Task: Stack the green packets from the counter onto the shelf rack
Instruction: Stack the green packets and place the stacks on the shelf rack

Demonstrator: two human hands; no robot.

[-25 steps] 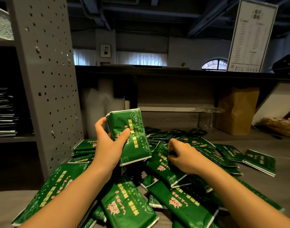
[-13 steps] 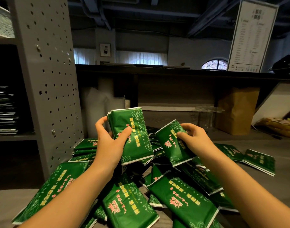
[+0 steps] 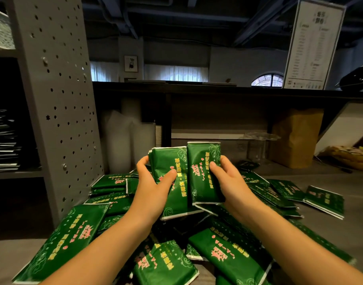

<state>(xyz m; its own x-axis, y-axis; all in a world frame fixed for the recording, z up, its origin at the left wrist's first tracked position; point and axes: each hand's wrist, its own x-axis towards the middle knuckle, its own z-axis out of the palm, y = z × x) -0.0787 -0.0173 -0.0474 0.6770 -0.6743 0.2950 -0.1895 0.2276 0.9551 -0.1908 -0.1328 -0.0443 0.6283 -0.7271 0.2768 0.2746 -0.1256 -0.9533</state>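
My left hand [image 3: 154,182] grips an upright green packet [image 3: 169,161] above the heap, thumb across its front. My right hand [image 3: 226,177] holds a second green packet [image 3: 203,161] upright and presses it against the right side of the first, overlapping it a little. Below both hands a loose pile of green packets [image 3: 228,254] covers the grey counter [image 3: 331,233]. The grey shelf rack [image 3: 59,99] with its perforated side panel stands at the left; its shelf [image 3: 16,173] carries a stack of dark flat items.
Two green packets [image 3: 322,200] lie apart at the right of the counter. A brown paper bag [image 3: 296,138] and a clear plastic container [image 3: 259,145] stand at the back. A dark upper ledge [image 3: 217,89] with a white menu sign [image 3: 314,44] runs overhead.
My right hand lifted a packet out of the pile and brought it left against the packet in my left hand. My left hand has barely moved.
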